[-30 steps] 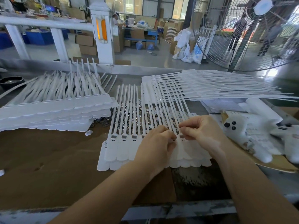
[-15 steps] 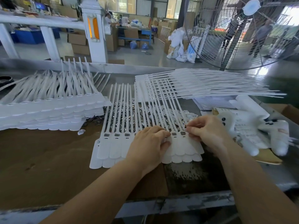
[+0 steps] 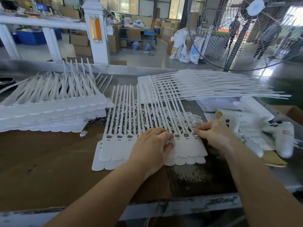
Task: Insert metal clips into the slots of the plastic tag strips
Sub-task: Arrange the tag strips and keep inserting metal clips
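A white plastic tag strip [image 3: 114, 149] lies flat in front of me, its thin tails pointing away; several slots on the left hold metal clips. Loose metal clips [image 3: 129, 112] are heaped under the tails. My left hand [image 3: 150, 146] presses down on the strip's middle, fingertips at the slot row. My right hand [image 3: 213, 135] pinches a small metal clip [image 3: 195, 134] at the strip's rightmost slot.
A stack of tag strips [image 3: 49, 112] sits at the left, another fanned stack [image 3: 205, 86] at the back right. Papers and white gloves [image 3: 265, 133] lie at the right. A large fan [image 3: 255, 30] stands beyond the table. Brown cardboard [image 3: 41, 161] covers the near table.
My right hand has shifted rightward along the slot row, from the middle slots to the last one. My left hand followed a little to the right, still pressing the strip.
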Available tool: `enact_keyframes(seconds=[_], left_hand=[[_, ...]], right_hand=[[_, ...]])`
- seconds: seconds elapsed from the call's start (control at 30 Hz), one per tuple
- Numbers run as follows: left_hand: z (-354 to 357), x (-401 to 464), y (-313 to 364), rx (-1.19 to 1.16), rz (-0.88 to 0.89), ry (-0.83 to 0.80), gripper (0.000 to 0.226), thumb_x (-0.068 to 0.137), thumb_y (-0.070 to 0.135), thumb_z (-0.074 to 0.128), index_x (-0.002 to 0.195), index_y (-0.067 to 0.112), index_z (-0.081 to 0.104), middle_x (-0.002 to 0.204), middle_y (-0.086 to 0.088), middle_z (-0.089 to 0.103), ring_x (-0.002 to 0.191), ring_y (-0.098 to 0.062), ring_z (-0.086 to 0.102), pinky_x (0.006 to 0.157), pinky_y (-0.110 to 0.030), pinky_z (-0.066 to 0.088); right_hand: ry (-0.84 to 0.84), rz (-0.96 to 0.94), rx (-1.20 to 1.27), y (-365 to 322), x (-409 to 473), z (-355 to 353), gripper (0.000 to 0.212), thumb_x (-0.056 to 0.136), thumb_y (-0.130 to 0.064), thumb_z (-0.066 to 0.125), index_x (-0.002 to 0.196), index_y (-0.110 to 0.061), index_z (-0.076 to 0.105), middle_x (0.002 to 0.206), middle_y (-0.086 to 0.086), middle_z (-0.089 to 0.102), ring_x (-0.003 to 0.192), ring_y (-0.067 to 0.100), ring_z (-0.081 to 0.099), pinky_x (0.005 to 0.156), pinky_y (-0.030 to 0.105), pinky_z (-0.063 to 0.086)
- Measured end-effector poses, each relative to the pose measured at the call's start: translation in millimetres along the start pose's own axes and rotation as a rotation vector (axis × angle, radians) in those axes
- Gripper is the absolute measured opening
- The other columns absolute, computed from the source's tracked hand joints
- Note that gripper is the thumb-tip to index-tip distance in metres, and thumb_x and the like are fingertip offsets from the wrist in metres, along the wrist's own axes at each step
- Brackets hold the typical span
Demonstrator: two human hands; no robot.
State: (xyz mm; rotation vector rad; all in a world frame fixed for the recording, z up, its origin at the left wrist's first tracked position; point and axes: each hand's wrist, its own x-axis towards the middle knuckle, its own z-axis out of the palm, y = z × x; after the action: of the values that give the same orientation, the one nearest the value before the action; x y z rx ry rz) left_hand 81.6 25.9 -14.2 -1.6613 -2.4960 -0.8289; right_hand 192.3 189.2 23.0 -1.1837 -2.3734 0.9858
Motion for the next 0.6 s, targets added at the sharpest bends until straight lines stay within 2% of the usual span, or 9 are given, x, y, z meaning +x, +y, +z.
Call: enact_keyframes(seconds=[0.13, 0.23, 0.33, 0.43, 0.6], left_hand=[[-0.4, -0.4, -0.5, -0.001, -0.003, 0.003, 0.036, 0.096, 0.041, 0.042, 0.130, 0.032, 0.052, 0.132, 0.014, 0.048, 0.121, -0.009, 0.037, 0.102, -0.024, 0.022], [-0.2, -1.5, -1.1, -0.002, -0.004, 0.003, 0.036, 0.096, 0.041, 0.042, 0.130, 0.032, 0.052, 0.132, 0.014, 0.047, 0.121, -0.009, 0.037, 0.102, -0.023, 0.022], [-0.2, -1.0, -1.5, -0.004, -0.002, 0.008, 0.036, 0.096, 0.042, 0.042, 0.130, 0.032, 0.051, 0.132, 0.014, 0.047, 0.121, -0.008, 0.037, 0.101, -0.023, 0.022], [-0.1, -0.3, -0.8, -0.010, -0.003, 0.014, 0.036, 0.096, 0.041, 0.042, 0.130, 0.031, 0.052, 0.131, 0.014, 0.048, 0.121, -0.009, 0.039, 0.103, -0.024, 0.023], [-0.9, 0.5, -1.4, -0.018, -0.004, 0.016, 0.036, 0.096, 0.042, 0.042, 0.130, 0.031, 0.052, 0.131, 0.014, 0.049, 0.120, -0.009, 0.039, 0.102, -0.023, 0.024]], right_hand=[[-0.044, 0.057, 0.019, -3.4, 0.6, -0.5, 0.007, 0.087, -0.018, 0.065, 0.086, -0.012, 0.069, 0.082, -0.004, 0.058, 0.069, 0.006, 0.049, 0.058, 0.023, 0.039], [-0.038, 0.100, 0.089, -4.3, 0.6, -1.2, 0.012, 0.083, -0.015, 0.070, 0.072, -0.016, 0.066, 0.078, -0.004, 0.061, 0.072, 0.013, 0.056, 0.063, 0.028, 0.047], [-0.004, 0.131, 0.144, -2.9, 0.4, -0.6, 0.011, 0.078, -0.010, 0.074, 0.071, -0.013, 0.066, 0.079, 0.000, 0.063, 0.073, 0.013, 0.058, 0.059, 0.023, 0.047], [0.033, 0.154, 0.184, -1.9, -0.7, -0.1, 0.010, 0.074, -0.009, 0.077, 0.073, -0.010, 0.068, 0.078, 0.002, 0.064, 0.072, 0.015, 0.058, 0.059, 0.025, 0.048], [0.031, 0.159, 0.212, -3.1, -1.0, -0.6, 0.012, 0.076, -0.009, 0.076, 0.070, -0.015, 0.068, 0.079, 0.002, 0.065, 0.076, 0.017, 0.059, 0.061, 0.024, 0.048]])
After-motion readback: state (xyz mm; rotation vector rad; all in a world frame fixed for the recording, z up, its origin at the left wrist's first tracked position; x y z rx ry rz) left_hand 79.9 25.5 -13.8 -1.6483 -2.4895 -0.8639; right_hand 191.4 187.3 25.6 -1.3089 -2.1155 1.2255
